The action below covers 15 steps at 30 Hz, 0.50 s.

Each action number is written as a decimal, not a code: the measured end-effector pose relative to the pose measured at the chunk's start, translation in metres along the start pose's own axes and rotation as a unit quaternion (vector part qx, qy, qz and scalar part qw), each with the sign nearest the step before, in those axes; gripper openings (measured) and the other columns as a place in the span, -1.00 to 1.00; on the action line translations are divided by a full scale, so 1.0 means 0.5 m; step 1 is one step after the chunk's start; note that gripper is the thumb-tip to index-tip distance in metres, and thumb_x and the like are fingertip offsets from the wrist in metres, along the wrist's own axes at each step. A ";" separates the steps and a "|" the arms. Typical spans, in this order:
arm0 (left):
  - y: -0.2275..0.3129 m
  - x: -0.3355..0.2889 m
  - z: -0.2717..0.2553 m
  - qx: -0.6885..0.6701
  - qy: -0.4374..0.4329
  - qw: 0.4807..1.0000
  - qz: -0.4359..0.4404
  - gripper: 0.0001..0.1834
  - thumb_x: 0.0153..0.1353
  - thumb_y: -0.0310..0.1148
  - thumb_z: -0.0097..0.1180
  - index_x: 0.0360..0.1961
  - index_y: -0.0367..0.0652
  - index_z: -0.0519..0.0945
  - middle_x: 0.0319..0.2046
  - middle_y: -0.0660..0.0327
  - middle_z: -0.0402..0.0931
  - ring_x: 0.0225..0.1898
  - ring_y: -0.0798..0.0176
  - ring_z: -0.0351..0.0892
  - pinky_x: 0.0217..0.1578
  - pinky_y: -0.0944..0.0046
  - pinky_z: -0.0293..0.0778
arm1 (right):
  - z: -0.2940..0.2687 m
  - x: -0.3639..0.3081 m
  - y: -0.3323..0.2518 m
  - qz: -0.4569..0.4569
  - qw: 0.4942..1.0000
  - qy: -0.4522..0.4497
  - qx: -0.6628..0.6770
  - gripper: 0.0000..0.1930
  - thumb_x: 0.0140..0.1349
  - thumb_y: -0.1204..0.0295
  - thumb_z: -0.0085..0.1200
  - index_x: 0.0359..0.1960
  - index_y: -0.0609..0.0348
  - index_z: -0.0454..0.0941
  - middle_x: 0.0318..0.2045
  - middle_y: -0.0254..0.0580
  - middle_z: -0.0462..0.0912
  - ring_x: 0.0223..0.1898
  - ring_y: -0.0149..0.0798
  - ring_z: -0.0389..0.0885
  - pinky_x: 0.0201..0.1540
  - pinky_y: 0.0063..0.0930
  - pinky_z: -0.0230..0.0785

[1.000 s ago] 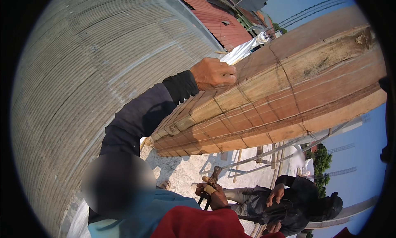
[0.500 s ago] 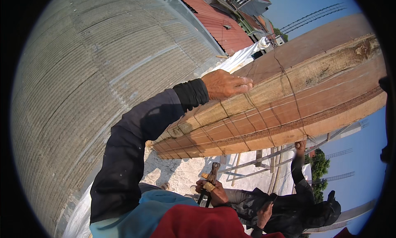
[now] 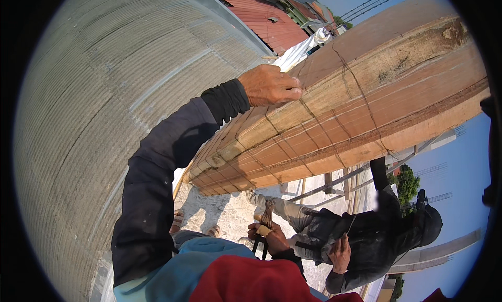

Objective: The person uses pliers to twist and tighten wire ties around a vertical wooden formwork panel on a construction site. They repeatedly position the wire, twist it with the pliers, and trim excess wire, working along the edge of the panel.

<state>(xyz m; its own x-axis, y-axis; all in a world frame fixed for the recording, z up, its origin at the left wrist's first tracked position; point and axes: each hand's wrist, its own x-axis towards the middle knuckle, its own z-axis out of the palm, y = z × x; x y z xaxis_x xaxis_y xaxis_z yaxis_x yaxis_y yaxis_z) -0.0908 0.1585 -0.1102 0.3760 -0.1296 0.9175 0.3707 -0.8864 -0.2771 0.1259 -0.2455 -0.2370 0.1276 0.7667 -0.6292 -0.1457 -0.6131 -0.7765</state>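
A long wooden formwork box [image 3: 314,137], wrapped with thin wires, rises from the pale floor toward the upper right. My left hand [image 3: 271,86] is at its near timber edge, with fingers curled together against the wood; whether a wire is also pinched there is hidden. Low in the middle, my right hand [image 3: 272,238] is closed around what look like pincers [image 3: 267,213], with a rusty brown head above the fist and black handles below. A yellowish wrap circles one of its fingers. A thin wire [image 3: 361,90] crosses the formwork farther up.
A co-worker [image 3: 366,239] in dark clothes and a cap stands at right, one arm raised to the formwork's lower side. A grey corrugated roof [image 3: 99,103] fills the left, with a red roof [image 3: 261,19] beyond. Slanted props [image 3: 334,184] stand behind the formwork.
The view has shifted, so the formwork and my left hand appear farther left and higher. My hands keep their holds. The co-worker's body and lower hand have shifted, with a thin wire near that hand.
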 end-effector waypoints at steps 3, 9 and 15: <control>0.006 0.002 -0.004 -0.052 0.002 0.997 -0.053 -0.75 0.23 -0.37 0.35 -0.07 0.00 0.65 -0.03 0.33 0.74 -0.18 0.25 0.74 -0.29 0.26 0.63 | 0.000 0.002 0.008 -0.021 1.000 -0.008 0.015 -0.52 0.44 0.48 0.10 0.34 0.34 0.37 -0.06 0.01 0.67 -0.11 -0.19 0.72 0.02 -0.27 0.65; 0.022 0.056 -0.053 -0.133 0.057 0.978 -0.152 -0.62 0.11 -0.54 0.39 -0.04 0.01 0.68 0.05 0.28 0.72 -0.07 0.17 0.77 -0.18 0.19 0.71 | -0.002 0.007 0.019 -0.022 0.999 -0.004 0.025 -0.49 0.45 0.43 0.08 0.37 0.33 0.31 -0.08 -0.03 0.67 -0.13 -0.26 0.70 -0.06 -0.37 0.63; 0.017 0.189 -0.074 -0.035 0.142 0.982 -0.123 -0.51 0.18 -0.46 0.41 0.14 0.15 0.69 0.09 0.35 0.69 -0.06 0.20 0.75 -0.21 0.26 0.70 | -0.017 0.013 0.020 -0.016 0.998 0.017 0.063 -0.46 0.40 0.47 0.10 0.36 0.39 0.30 -0.10 0.03 0.66 -0.16 -0.15 0.73 -0.03 -0.26 0.67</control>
<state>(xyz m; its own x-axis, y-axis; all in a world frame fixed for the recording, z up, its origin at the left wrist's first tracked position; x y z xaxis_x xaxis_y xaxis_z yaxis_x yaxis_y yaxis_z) -0.0834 0.1224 -0.0155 0.0272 -0.0184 0.9995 0.3577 -0.9335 -0.0269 0.1335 -0.2483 -0.2490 0.1669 0.7770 -0.6069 -0.2633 -0.5581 -0.7869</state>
